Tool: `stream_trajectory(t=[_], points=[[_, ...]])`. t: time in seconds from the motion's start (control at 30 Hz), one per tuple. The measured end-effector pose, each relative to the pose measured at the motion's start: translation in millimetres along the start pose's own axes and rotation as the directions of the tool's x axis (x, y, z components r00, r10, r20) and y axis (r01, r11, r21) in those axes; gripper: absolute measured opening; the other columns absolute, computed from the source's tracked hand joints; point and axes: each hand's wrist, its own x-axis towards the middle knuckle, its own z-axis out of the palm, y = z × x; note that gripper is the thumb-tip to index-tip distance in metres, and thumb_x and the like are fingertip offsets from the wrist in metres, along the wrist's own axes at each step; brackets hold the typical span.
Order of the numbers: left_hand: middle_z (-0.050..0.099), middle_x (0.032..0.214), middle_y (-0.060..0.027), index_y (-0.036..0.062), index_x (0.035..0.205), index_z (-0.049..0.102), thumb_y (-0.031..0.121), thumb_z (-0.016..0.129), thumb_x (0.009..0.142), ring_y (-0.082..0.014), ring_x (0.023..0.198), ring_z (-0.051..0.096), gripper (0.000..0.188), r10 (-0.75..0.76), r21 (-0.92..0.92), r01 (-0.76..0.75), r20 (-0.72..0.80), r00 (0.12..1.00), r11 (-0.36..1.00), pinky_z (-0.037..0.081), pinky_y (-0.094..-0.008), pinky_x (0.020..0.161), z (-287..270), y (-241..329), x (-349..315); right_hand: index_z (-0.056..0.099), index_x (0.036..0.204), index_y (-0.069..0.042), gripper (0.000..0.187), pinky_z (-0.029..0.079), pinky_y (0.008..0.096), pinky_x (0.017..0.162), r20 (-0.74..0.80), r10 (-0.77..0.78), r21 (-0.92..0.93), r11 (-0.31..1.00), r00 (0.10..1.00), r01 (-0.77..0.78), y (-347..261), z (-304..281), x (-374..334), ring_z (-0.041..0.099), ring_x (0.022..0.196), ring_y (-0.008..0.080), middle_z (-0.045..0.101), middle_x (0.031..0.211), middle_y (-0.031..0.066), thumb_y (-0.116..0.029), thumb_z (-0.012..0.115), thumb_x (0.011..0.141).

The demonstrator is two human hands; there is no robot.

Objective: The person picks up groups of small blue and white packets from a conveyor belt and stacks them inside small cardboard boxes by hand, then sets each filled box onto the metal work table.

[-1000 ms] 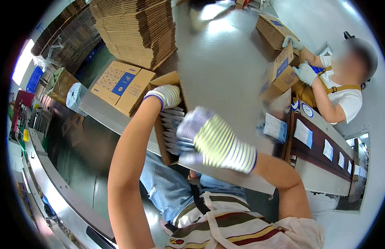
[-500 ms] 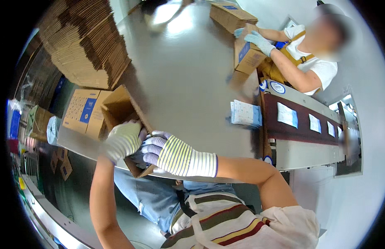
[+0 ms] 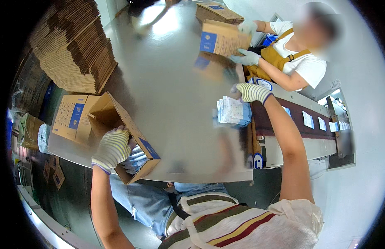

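Note:
My left hand, in a striped knit glove, reaches into an open cardboard box tilted at the table's left front. Its fingers rest loosely on the blue-and-white packets inside; the fingertips are partly hidden. Out to the right, my right hand, gloved alike, is at the far edge of a small stack of blue-and-white packets by the conveyor's end. Its fingers are bent and smeared, so I cannot make out whether they grip a packet.
A closed box stands left of the open one, beneath a tall pile of flattened cardboard. More packets lie on the dark conveyor belt. Across the table, a co-worker's gloved hands hold another box, near further cardboard.
My right hand has left the open box and swung right to the packets. The stack by the belt has grown. My left hand stays in the box. The co-worker's box has turned and lifted.

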Motion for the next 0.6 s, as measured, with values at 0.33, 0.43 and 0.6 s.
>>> stream_trajectory(t=[0.33, 0.43, 0.6], points=[[0.061, 0.104, -0.0259, -0.0045, 0.104, 0.062, 0.032, 0.053, 0.087, -0.0396, 0.098, 0.06, 0.041, 0.017, 0.006, -0.017, -0.038, 0.999, 1.0, 0.047, -0.044, 0.09, 3.1, -3.9, -4.5, 0.058, 0.107, 0.003, 0.069, 0.04, 0.0476, 0.095, 0.019, -0.087, -0.347, 0.934, 0.996, 0.089, -141.3, 69.8, -22.5, 0.057, 0.103, 0.0341, 0.06, 0.104, 0.0201, -0.047, 0.073, 0.063], [0.062, 0.101, -0.0272, -0.0052, 0.102, 0.063, 0.033, 0.053, 0.087, -0.0401, 0.096, 0.061, 0.042, 0.022, -0.002, -0.022, -0.027, 0.999, 1.0, 0.048, -0.0448, 0.088, 2.7, -0.9, -2.4, 0.054, 0.115, 0.002, 0.075, 0.036, 0.0513, 0.101, -0.144, -0.139, -0.287, 0.953, 0.98, 0.093, -181.4, 114.0, -44.1, 0.054, 0.11, 0.0355, 0.057, 0.112, 0.021, -0.049, 0.074, 0.064], [0.063, 0.1, -0.0265, -0.0059, 0.098, 0.064, 0.034, 0.052, 0.088, -0.0391, 0.091, 0.063, 0.043, 0.032, -0.008, -0.032, -0.044, 0.999, 0.999, 0.05, -0.0448, 0.083, -5.9, 6.1, -1.8, 0.051, 0.125, -0.002, 0.072, 0.041, 0.0446, 0.099, -0.109, -0.132, 0.156, 0.977, 0.985, 0.149, -171.7, 143.5, -16.0, 0.059, 0.106, 0.0325, 0.062, 0.111, 0.0202, -0.043, 0.073, 0.071]])
